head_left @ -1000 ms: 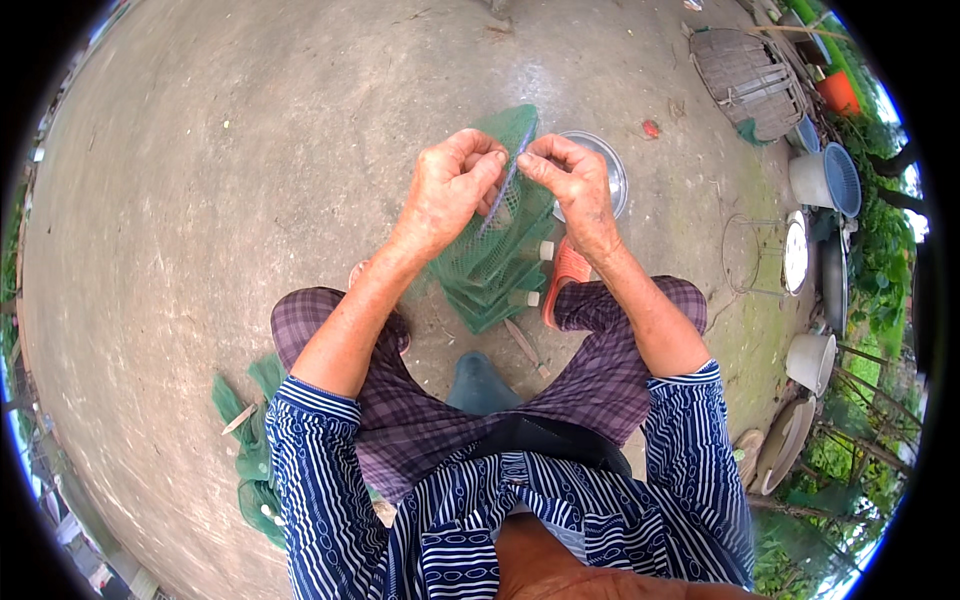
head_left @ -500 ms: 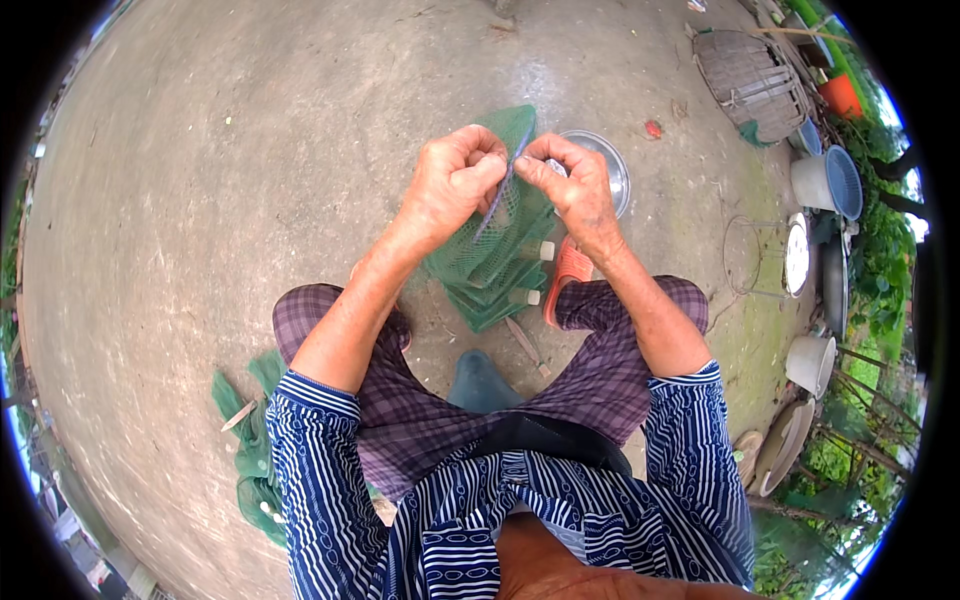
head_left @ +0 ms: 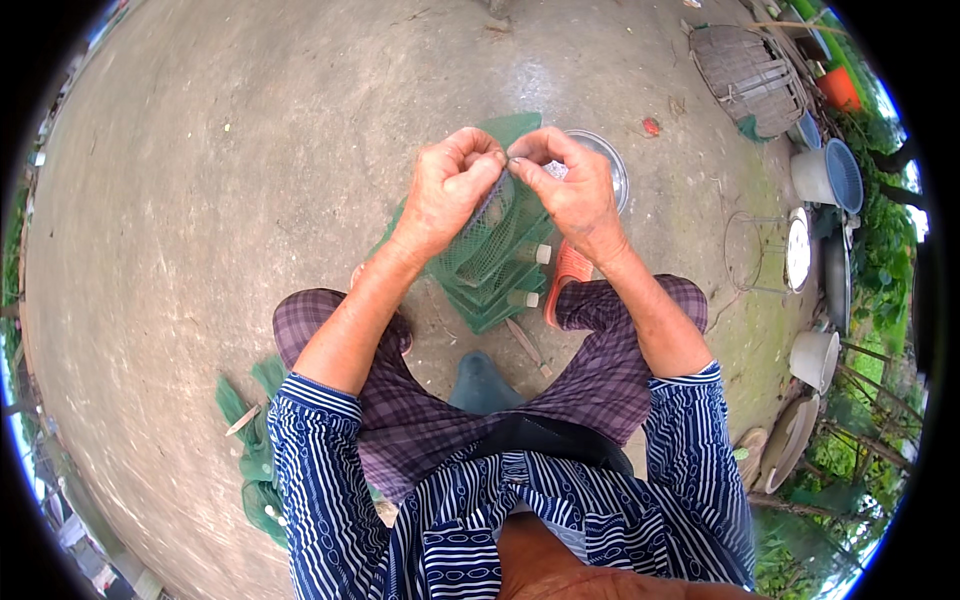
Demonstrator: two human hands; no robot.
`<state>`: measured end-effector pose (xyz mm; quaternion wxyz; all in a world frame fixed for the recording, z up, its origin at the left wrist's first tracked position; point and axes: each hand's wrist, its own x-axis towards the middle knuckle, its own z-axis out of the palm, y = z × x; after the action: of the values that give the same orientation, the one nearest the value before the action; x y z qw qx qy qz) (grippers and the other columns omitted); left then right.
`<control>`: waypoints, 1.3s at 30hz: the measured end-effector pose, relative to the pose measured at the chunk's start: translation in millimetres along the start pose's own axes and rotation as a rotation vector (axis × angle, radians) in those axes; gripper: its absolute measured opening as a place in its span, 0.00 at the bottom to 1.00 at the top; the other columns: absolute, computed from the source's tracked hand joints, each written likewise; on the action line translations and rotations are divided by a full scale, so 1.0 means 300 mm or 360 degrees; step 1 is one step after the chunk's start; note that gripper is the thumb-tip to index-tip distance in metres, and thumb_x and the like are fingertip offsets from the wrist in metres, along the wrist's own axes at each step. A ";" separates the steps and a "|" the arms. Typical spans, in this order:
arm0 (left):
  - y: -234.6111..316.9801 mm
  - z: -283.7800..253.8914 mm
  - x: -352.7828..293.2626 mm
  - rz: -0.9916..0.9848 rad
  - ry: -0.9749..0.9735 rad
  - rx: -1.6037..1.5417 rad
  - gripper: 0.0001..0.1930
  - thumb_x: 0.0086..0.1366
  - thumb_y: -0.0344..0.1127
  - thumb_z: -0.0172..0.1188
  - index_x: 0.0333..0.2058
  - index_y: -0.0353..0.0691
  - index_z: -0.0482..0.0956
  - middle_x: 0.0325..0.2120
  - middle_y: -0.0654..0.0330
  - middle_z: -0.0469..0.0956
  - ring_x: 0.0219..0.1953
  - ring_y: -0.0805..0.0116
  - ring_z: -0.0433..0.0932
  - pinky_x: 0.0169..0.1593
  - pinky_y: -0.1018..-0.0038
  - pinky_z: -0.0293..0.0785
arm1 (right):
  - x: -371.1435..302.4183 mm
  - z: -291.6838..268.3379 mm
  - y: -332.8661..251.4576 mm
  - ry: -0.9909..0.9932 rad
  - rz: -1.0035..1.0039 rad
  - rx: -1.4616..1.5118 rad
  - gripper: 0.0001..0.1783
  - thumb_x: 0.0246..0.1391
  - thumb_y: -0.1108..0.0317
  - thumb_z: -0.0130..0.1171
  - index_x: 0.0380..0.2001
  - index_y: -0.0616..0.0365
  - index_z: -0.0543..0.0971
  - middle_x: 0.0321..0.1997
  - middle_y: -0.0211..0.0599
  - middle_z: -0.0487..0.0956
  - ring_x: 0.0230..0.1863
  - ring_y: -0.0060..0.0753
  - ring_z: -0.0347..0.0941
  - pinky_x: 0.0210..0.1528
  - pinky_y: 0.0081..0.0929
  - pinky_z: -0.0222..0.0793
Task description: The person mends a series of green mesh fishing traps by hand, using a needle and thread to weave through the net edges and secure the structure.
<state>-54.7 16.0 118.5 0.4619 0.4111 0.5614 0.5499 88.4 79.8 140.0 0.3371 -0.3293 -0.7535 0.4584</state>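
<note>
A green mesh net point(head_left: 480, 268) hangs in folds between my knees, with a blue-purple cord point(head_left: 486, 210) along its upper edge. My left hand point(head_left: 446, 190) pinches the net's corded edge between thumb and forefinger. Close beside it, my right hand point(head_left: 578, 190) is closed in a pinch at the same edge, the fingertips of both nearly touching. What exactly lies between the right fingertips is too small to make out. White plastic pieces point(head_left: 543, 254) sit at the net's right side. Below the net, a slim pointed strip point(head_left: 524, 342) lies on the concrete.
Behind my right hand stands a round metal basin point(head_left: 620, 178). More green netting point(head_left: 262, 455) lies on the ground left of me. Along the right side are a woven basket point(head_left: 748, 82), a bucket with a blue basin point(head_left: 843, 180), a wire stand point(head_left: 760, 255) and a white tub point(head_left: 815, 358).
My right fingertips have moved slightly left and down toward the left ones. The net's upper part has shifted, and less of the cord shows between my hands.
</note>
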 end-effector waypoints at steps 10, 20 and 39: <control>-0.008 0.011 -0.003 0.0058 -0.0008 -0.0396 0.11 0.54 0.28 0.51 0.37 0.33 0.67 0.21 0.68 0.69 0.23 0.82 0.65 0.27 0.85 0.62 | 0.006 -0.014 -0.004 -0.0026 -0.0029 -0.0095 0.08 0.44 0.74 0.56 0.31 0.62 0.76 0.25 0.37 0.78 0.28 0.24 0.74 0.33 0.21 0.68; -0.008 -0.012 0.006 -0.0341 -0.0178 -0.0748 0.08 0.55 0.29 0.55 0.33 0.32 0.73 0.23 0.64 0.74 0.22 0.78 0.72 0.26 0.82 0.70 | 0.005 -0.014 -0.018 -0.0068 0.0006 -0.0041 0.07 0.44 0.75 0.55 0.30 0.63 0.76 0.25 0.36 0.78 0.29 0.23 0.73 0.33 0.20 0.67; 0.014 0.001 -0.009 -0.0035 -0.0103 -0.0144 0.09 0.58 0.31 0.53 0.32 0.29 0.72 0.19 0.62 0.73 0.17 0.79 0.69 0.20 0.83 0.67 | 0.005 -0.013 0.004 -0.0104 0.0074 -0.0009 0.09 0.43 0.75 0.56 0.31 0.63 0.76 0.24 0.36 0.78 0.28 0.23 0.73 0.30 0.21 0.66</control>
<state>-54.0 13.6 123.0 0.5042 0.4012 0.5251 0.5560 90.9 83.2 140.6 0.3007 -0.3325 -0.7575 0.4745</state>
